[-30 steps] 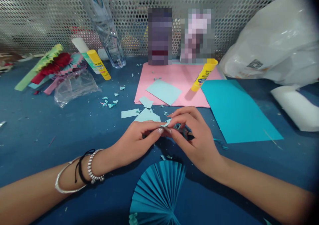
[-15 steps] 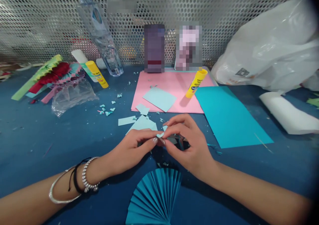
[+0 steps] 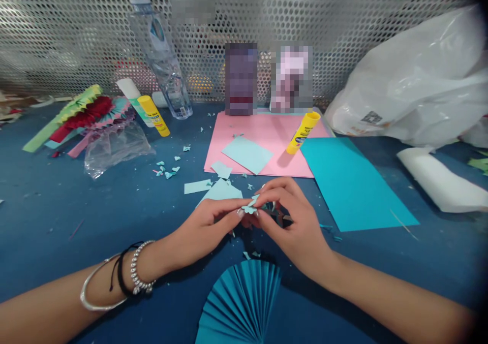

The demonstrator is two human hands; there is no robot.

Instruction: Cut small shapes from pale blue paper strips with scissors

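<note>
Between my two hands is a small light blue paper piece [image 3: 249, 209] with scalloped edges. My left hand [image 3: 213, 219] pinches it from the left, thumb and index finger at its edge. The fingertips of my right hand [image 3: 293, 217] grip it from the right. Just behind my fingers lie light blue paper sheets [image 3: 223, 189], and a pleated teal paper fan [image 3: 240, 301] is spread on the table in front of me. Something dark under my right hand is mostly hidden.
A yellow glue stick [image 3: 304, 133] stands on pink paper [image 3: 217, 141]. Right of it lies a teal sheet [image 3: 354, 181]. Paper scraps, more glue sticks, a bottle [image 3: 168, 69], folded fans [image 3: 82, 115] and a white plastic bag [image 3: 412, 74] surround the work area.
The small paper piece now shows more of its scalloped shape between my fingertips. The whole view has shifted slightly, so the objects appear a little lower and further right.
</note>
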